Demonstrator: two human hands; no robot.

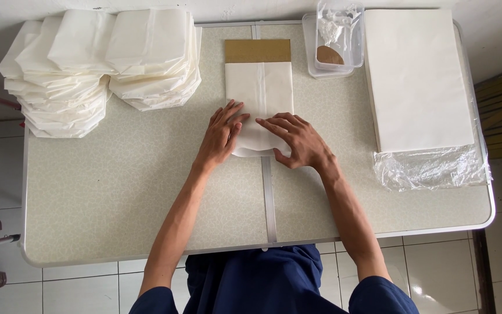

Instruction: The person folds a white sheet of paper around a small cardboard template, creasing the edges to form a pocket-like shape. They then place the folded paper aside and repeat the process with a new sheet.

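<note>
A folded white paper sheet (260, 87) lies in the middle of the table over a brown cardboard strip (257, 50) that shows at its far end. My left hand (221, 136) rests flat with spread fingers on the sheet's near left edge. My right hand (295, 141) presses flat on the near right corner, fingers pointing left. Neither hand grips anything; both lie on the paper.
Two piles of folded white paper bags (97, 64) fill the table's far left. A tall stack of white sheets (416, 75) on clear plastic wrap (431, 168) sits at the right. A clear plastic tub (332, 43) stands behind the sheet. The folding table (117, 197) has a metal centre seam.
</note>
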